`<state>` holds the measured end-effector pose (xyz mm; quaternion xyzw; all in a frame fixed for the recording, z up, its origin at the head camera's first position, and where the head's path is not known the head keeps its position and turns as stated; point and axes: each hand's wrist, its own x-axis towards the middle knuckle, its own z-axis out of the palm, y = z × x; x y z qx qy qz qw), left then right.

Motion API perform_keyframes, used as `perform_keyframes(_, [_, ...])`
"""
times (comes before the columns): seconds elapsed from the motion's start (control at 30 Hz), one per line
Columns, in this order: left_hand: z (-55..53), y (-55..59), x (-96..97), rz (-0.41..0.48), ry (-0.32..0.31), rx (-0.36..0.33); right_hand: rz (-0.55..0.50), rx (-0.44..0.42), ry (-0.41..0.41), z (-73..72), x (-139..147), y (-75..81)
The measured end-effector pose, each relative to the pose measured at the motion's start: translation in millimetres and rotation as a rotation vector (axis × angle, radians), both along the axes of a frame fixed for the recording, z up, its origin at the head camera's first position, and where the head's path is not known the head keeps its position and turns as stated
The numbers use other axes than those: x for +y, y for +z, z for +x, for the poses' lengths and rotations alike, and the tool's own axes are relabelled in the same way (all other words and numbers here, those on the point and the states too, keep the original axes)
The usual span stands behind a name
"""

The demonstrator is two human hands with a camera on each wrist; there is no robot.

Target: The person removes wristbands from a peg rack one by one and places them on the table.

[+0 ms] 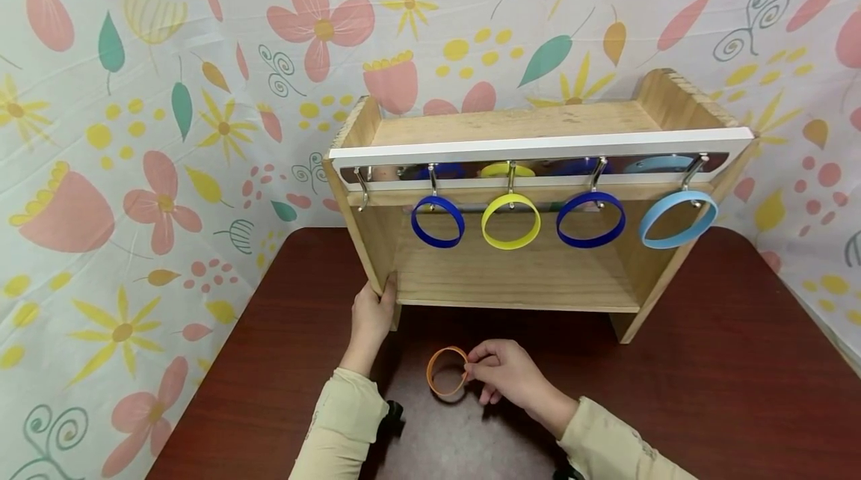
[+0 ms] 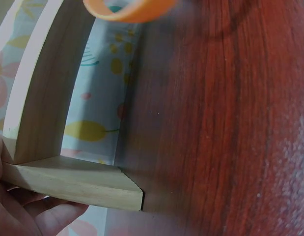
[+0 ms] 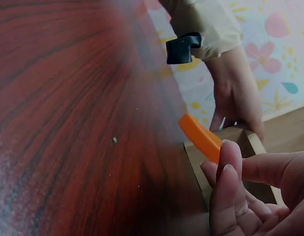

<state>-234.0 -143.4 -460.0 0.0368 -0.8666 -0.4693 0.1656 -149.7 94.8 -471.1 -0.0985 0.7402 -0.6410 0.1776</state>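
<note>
In the head view my right hand (image 1: 514,379) pinches an orange ring (image 1: 430,374) between thumb and fingers, in front of the shelf and over the table. The right wrist view has the same orange ring (image 3: 198,137) edge-on at the fingertips. My left hand (image 1: 372,319) grips the lower left side panel of a wooden shelf (image 1: 518,263), its fingers (image 2: 58,216) wrapped round the outer face. Along the shelf's front runs a rail of metal hooks. From them hang a dark blue ring (image 1: 438,243), a yellow ring (image 1: 511,244), another dark blue ring (image 1: 590,241) and a light blue ring (image 1: 678,241).
The leftmost hook (image 1: 362,188) on the rail is bare. The shelf stands on a dark red-brown wooden table (image 1: 726,360). Close behind it hangs a flower-patterned cloth (image 1: 222,54). Dark straps (image 1: 393,416) sit at the wrists.
</note>
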Motion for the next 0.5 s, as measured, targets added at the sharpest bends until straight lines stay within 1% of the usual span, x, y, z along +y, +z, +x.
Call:
perform_keyframes(0.2, [0.2, 0.4, -0.2, -0.002, 0.008, -0.002, 0.074, 0.019, -0.006, -2.0, -5, -2.0])
perform_keyframes(0.37, [0.2, 0.8, 0.3, -0.007, 0.006, 0.002, 0.131, 0.056, -0.014, -2.5, -10, -3.2])
perform_keyframes(0.5, [0.2, 0.9, 0.3, -0.005, 0.004, -0.002, 0.158, 0.075, -0.015, -2.6, -12, -4.3])
